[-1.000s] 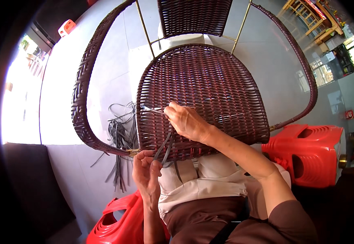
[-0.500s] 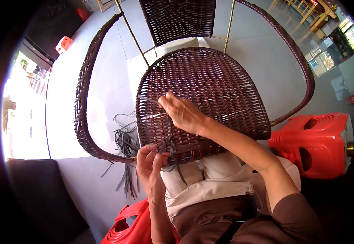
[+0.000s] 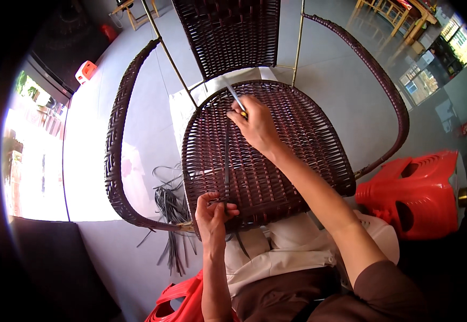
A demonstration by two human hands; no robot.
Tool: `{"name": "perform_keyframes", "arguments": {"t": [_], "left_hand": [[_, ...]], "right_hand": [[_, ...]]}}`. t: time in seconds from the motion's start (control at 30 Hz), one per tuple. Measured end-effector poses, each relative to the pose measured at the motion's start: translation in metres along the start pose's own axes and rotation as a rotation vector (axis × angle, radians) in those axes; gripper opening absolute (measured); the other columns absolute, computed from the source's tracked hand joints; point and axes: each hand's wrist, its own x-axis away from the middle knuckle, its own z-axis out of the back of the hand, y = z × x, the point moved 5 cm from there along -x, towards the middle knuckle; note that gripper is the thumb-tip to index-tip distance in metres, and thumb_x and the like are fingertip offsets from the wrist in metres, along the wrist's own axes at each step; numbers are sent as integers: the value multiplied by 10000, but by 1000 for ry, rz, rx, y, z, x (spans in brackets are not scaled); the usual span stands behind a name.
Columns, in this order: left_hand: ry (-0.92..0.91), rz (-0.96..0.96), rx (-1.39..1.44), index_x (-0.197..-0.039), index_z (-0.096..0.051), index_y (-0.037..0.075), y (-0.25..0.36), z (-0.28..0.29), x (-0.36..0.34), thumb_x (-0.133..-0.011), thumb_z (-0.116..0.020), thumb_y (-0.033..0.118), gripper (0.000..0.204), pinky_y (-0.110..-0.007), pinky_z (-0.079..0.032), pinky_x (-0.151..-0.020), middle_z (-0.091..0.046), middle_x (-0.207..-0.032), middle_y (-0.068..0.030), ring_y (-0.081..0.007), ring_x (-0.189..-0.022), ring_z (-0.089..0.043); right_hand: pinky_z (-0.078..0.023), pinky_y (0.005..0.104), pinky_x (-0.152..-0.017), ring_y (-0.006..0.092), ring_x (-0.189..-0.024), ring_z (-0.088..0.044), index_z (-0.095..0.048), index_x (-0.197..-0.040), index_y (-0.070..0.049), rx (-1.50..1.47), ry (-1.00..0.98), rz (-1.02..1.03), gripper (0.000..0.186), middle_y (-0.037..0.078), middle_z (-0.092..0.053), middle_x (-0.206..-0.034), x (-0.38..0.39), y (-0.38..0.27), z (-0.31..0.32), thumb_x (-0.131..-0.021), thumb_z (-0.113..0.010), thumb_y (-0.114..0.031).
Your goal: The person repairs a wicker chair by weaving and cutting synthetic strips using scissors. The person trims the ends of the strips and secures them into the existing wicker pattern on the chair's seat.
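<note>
A woven chair seat (image 3: 276, 145) of dark brown strips lies before me. Over its far half, my right hand (image 3: 256, 124) is closed round a slim grey tool (image 3: 234, 97) with a bit of yellow by the fingers; its kind is unclear. The tool's tip points away from me. At the near left edge of the seat, my left hand (image 3: 213, 214) pinches a dark flat weaving strip (image 3: 226, 166). That strip runs over the weave from my left fingers up toward my right hand. A loose strip end (image 3: 242, 246) hangs below the edge.
The chair's woven backrest (image 3: 233, 40) rises beyond the seat, with curved wrapped armrests at left (image 3: 116, 134) and right (image 3: 375, 59). A bundle of dark strips (image 3: 170, 206) hangs left of the seat. Red plastic stools stand at right (image 3: 413, 190) and lower left (image 3: 182, 295).
My right hand has moved away from me and right, raising the tool off the left of the seat. The strip now lies straighter. My left hand stays at the near edge; the view has shifted slightly.
</note>
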Motion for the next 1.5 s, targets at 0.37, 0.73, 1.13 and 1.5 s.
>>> {"name": "perform_keyframes", "arguments": {"t": [0.37,0.73,1.13,1.5], "left_hand": [[-63,19,11,-1028,-422,15,0,-5,1,-867,-444,10,163,-245,-503,-611,-605,-763,-131,-159,-631,-596],[-39,-17,16,-1017,-474,42,-2,1,3,-865,-483,52,152,-224,-507,-623,-585,-746,-67,-122,-643,-579],[-35,21,8,-1004,-456,3,-1,1,3,-892,-426,25,118,-229,-499,-646,-603,-796,-105,-141,-669,-593],[-7,-144,-330,-944,-509,-12,18,-1,1,-819,-491,-34,129,-221,-460,-684,-591,-799,-71,-142,-806,-617]], "right_hand": [[-377,245,-257,107,-323,-455,-557,-793,30,-397,-253,-769,102,61,-516,-489,73,0,-17,-780,-598,-62],[-321,215,-268,66,-309,-410,-529,-857,32,-780,-370,-883,171,50,-535,-545,81,1,-45,-759,-620,-74],[-409,224,-291,76,-343,-463,-524,-821,22,-896,-413,-972,99,55,-536,-577,87,7,-30,-740,-581,25],[-334,207,-285,57,-337,-433,-498,-834,-27,-609,-364,-770,99,-4,-473,-509,92,-5,-33,-839,-572,-92]]}}
